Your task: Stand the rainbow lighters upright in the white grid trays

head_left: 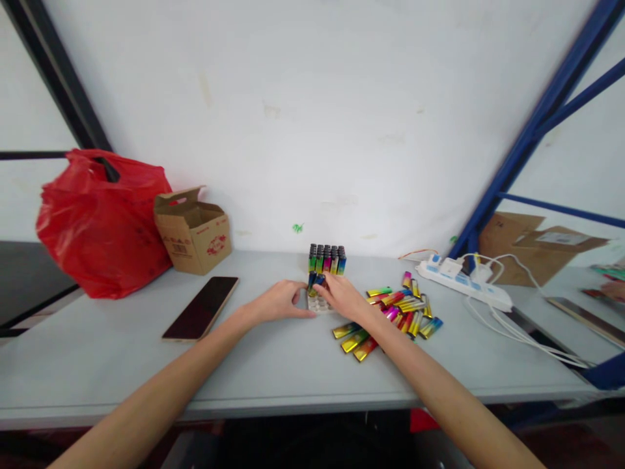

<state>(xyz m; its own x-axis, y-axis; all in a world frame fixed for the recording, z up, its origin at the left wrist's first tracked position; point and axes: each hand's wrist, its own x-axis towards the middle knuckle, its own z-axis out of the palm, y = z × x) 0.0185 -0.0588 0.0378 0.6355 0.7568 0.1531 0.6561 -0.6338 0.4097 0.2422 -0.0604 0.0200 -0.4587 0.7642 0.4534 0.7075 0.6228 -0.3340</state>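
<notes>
A white tray with round holes (321, 305) stands on the table, its back rows filled with upright lighters (327, 258) that have black tops and shiny coloured bodies. My left hand (279, 301) curves around the tray's left front corner, thumb along the front edge and fingers at the left side. Over the front part of the tray, my right hand (344, 298) pinches a lighter (319, 280) by its upper end. Its lower end is partly hidden by the fingers. To the right, a loose pile of lighters (390, 301) lies partly under my right forearm.
A dark phone (201, 309) lies at left, before an open cardboard box (195, 233) and a red plastic bag (105, 225). At right are a white power strip (463, 281) with cables, a brown cardboard piece (532, 247) and a blue metal frame (527, 140). Another person's hand (614, 290) shows far right.
</notes>
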